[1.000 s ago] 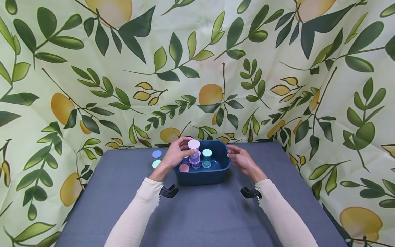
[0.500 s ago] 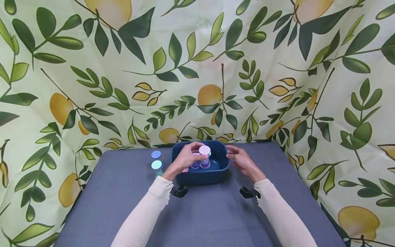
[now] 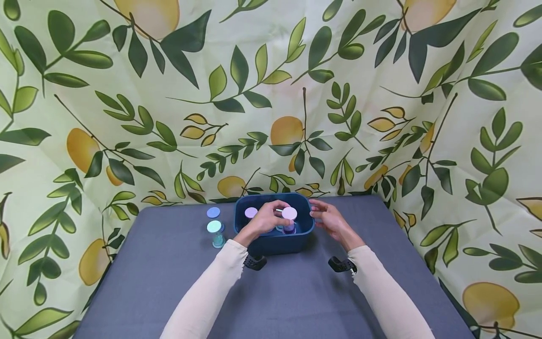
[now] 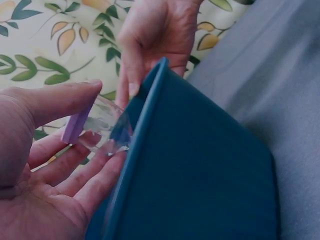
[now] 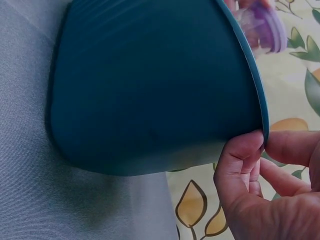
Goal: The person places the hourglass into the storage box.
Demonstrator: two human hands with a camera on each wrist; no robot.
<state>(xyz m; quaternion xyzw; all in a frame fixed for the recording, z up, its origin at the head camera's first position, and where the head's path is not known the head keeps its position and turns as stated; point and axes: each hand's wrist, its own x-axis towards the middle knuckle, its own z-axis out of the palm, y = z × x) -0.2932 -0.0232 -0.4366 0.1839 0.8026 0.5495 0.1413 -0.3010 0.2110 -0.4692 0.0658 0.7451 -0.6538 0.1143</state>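
My left hand holds a sand timer with a lilac cap and clear body between thumb and fingers, upright at the front of a dark blue plastic bin. In the left wrist view, the thumb lies along the timer's purple cap, with the fingers under its clear body. My right hand pinches the bin's right rim, as the right wrist view shows at the rim. Another lilac-capped timer is inside the bin at the left. My left hand hides part of the bin's contents.
Left of the bin, a mint-green sand timer stands on the grey-covered table, with a blue-capped one behind it. A fabric backdrop with a leaf and fruit print rises behind and beside the table.
My left hand has moved right and slightly toward me with the lilac-capped timer, lowering it at the bin's front. The lilac cap at the bin's left has come into view. My right hand stays at the rim.
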